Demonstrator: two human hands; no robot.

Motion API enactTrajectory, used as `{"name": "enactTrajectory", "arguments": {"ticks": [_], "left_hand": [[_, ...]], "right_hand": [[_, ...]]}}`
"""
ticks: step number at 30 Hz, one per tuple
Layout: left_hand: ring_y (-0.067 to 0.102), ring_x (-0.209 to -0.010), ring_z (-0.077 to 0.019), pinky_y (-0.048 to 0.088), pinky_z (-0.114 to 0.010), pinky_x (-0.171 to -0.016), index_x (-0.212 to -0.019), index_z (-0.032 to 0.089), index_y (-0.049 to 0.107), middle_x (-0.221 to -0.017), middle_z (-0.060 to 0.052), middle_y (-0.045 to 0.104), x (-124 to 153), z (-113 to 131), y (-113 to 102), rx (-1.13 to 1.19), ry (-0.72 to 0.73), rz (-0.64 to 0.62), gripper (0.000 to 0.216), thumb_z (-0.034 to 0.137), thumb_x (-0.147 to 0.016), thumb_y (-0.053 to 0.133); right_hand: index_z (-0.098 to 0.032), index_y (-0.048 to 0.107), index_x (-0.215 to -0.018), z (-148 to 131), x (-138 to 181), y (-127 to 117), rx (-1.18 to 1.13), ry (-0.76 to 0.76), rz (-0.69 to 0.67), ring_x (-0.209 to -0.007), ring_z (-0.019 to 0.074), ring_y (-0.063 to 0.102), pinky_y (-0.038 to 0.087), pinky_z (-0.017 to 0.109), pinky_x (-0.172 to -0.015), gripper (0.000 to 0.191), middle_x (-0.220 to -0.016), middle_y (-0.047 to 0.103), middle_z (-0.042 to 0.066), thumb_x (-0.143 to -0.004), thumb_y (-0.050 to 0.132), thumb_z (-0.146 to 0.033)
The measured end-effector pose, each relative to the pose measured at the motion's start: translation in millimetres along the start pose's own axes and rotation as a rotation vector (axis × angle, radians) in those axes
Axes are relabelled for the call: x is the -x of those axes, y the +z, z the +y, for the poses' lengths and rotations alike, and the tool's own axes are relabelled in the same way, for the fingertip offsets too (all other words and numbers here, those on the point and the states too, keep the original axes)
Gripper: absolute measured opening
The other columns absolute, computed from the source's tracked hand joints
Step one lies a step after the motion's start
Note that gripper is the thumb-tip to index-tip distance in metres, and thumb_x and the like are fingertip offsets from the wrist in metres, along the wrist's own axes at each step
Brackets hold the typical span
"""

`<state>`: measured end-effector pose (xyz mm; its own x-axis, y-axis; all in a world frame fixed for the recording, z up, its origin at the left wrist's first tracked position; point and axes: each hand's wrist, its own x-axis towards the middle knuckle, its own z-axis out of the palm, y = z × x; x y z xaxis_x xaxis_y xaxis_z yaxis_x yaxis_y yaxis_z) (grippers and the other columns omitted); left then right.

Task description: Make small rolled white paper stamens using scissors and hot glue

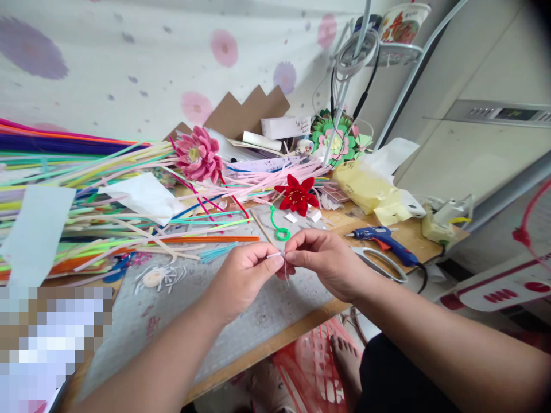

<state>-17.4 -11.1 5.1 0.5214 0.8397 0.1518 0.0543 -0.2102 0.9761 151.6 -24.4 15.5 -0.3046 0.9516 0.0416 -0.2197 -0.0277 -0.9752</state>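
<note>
Above the grey cutting mat (181, 332), my left hand (241, 275) pinches a short, pale pipe cleaner (275, 254) between thumb and forefinger. My right hand (329, 261) meets it fingertip to fingertip, its thumb and forefinger closed on the same pale piece. From between the fingers a thin whitish strand (287, 280) hangs down. Just beyond the hands lies a green pipe cleaner (282, 234) with a coiled end, and behind it a red pipe-cleaner flower (298, 196). Short light-blue pieces (217, 251) lie left of my left hand, near a white thready bundle (152, 279).
Long coloured pipe cleaners (107, 221) cover the table's left side. A pink flower (198, 154) stands at the back. To the right are a blue glue gun (383, 240), scissors (381, 265), a yellow plastic bag (365, 186) and a power strip (439, 221). A red basket (314, 367) is below the table edge.
</note>
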Motion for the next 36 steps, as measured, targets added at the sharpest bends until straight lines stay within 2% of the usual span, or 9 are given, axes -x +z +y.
{"name": "enactTrajectory", "arguments": {"ticks": [6, 14, 19, 22, 25, 28, 32, 36], "left_hand": [[0.059, -0.074, -0.0147, 0.043, -0.025, -0.070, -0.075, 0.017, 0.065, -0.075, 0.000, 0.067, 2.1, 0.4, -0.2, -0.208, 0.035, 0.016, 0.020, 0.023, -0.087, 0.050], [0.052, -0.061, -0.0134, 0.036, -0.024, -0.057, -0.071, 0.017, 0.063, -0.063, 0.001, 0.059, 3.9, -1.3, 1.6, -0.634, 0.157, 0.076, 0.026, 0.024, -0.089, 0.045], [0.049, -0.057, -0.0113, 0.033, -0.023, -0.055, -0.065, 0.017, 0.058, -0.059, 0.002, 0.054, 4.4, -2.9, 3.6, -0.720, 0.219, 0.075, 0.026, 0.019, -0.087, 0.044], [0.051, -0.058, -0.0117, 0.035, -0.023, -0.056, -0.069, 0.017, 0.060, -0.061, 0.002, 0.057, 4.4, -2.9, 4.2, -0.714, 0.217, 0.069, 0.025, 0.018, -0.087, 0.044], [0.055, -0.063, -0.0125, 0.037, -0.023, -0.059, -0.076, 0.017, 0.064, -0.066, 0.001, 0.062, 4.1, -2.6, 3.8, -0.672, 0.191, 0.079, 0.021, 0.020, -0.087, 0.046], [0.059, -0.068, -0.0131, 0.040, -0.023, -0.063, -0.080, 0.018, 0.065, -0.071, 0.001, 0.066, 3.5, -2.0, 2.8, -0.591, 0.164, 0.103, 0.016, 0.021, -0.086, 0.050], [0.059, -0.068, -0.0134, 0.042, -0.024, -0.065, -0.076, 0.018, 0.063, -0.070, 0.001, 0.065, 3.0, -0.8, 2.4, -0.513, 0.135, 0.116, 0.017, 0.020, -0.085, 0.049], [0.059, -0.068, -0.0131, 0.043, -0.025, -0.066, -0.074, 0.017, 0.063, -0.070, 0.002, 0.065, 2.9, 0.8, 3.0, -0.467, 0.134, 0.102, 0.018, 0.020, -0.086, 0.049]], "right_hand": [[-0.015, 0.062, -0.068, -0.1, -1.6, -1.9, 0.172, -0.031, 0.053, -0.058, 0.0143, 0.061, 0.048, 0.030, -0.060, 0.023, -0.059, 0.063, 0.000, -0.067, 0.076, -0.033], [-0.017, 0.063, -0.064, -3.8, -1.9, 0.6, 0.540, -0.084, 0.148, -0.062, 0.0158, 0.064, 0.049, 0.028, -0.059, 0.005, -0.065, 0.067, 0.003, -0.069, 0.065, -0.019], [-0.017, 0.066, -0.064, -2.2, 0.2, 3.4, 0.797, -0.192, 0.228, -0.063, 0.0168, 0.062, 0.047, 0.028, -0.059, 0.008, -0.065, 0.067, 0.004, -0.067, 0.061, -0.011], [-0.016, 0.065, -0.062, -1.3, 0.8, 4.7, 0.901, -0.225, 0.273, -0.061, 0.0149, 0.059, 0.045, 0.026, -0.058, 0.011, -0.063, 0.066, 0.002, -0.066, 0.059, -0.007], [-0.016, 0.062, -0.061, -1.4, 0.1, 4.6, 0.896, -0.224, 0.282, -0.059, 0.0129, 0.056, 0.042, 0.024, -0.057, 0.012, -0.061, 0.063, 0.001, -0.065, 0.058, -0.006], [-0.016, 0.060, -0.062, -1.8, -1.4, 3.2, 0.766, -0.154, 0.257, -0.058, 0.0118, 0.054, 0.042, 0.023, -0.055, 0.008, -0.061, 0.061, 0.000, -0.065, 0.058, -0.009], [-0.015, 0.060, -0.064, -2.2, -2.4, 0.9, 0.567, -0.047, 0.199, -0.055, 0.0105, 0.052, 0.040, 0.022, -0.052, 0.002, -0.061, 0.060, -0.001, -0.066, 0.059, -0.015], [-0.015, 0.061, -0.065, -1.0, -1.9, -1.6, 0.470, -0.025, 0.143, -0.058, 0.0127, 0.055, 0.039, 0.024, -0.054, 0.005, -0.061, 0.063, 0.001, -0.066, 0.061, -0.019]]}}
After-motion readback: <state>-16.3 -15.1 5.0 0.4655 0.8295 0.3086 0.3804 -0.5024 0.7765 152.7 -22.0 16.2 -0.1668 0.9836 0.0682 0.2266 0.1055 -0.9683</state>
